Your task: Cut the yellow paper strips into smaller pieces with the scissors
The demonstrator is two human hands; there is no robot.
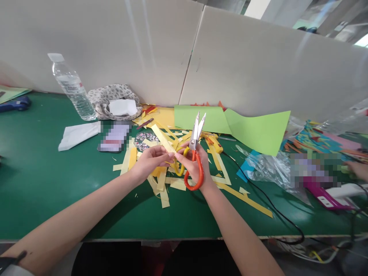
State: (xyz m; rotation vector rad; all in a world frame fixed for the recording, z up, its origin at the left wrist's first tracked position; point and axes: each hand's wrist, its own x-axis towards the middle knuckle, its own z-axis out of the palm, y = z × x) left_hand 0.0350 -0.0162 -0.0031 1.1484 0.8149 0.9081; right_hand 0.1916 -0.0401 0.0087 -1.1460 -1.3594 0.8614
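My left hand pinches the lower end of a pale yellow paper strip, which slants up to the left. Against the same end press the fingertips of my right hand. That hand also holds scissors with one red and one yellow handle loop, blades upward and slightly apart. Beneath both hands lies a pile of yellow and cream paper strips. A yellow glue gun rests just beyond my right hand.
Behind are green paper sheets, a patterned cloth pouch and a tilted water bottle. A phone and tissue lie left. Plastic wrap, a black cable and another person's hand are right.
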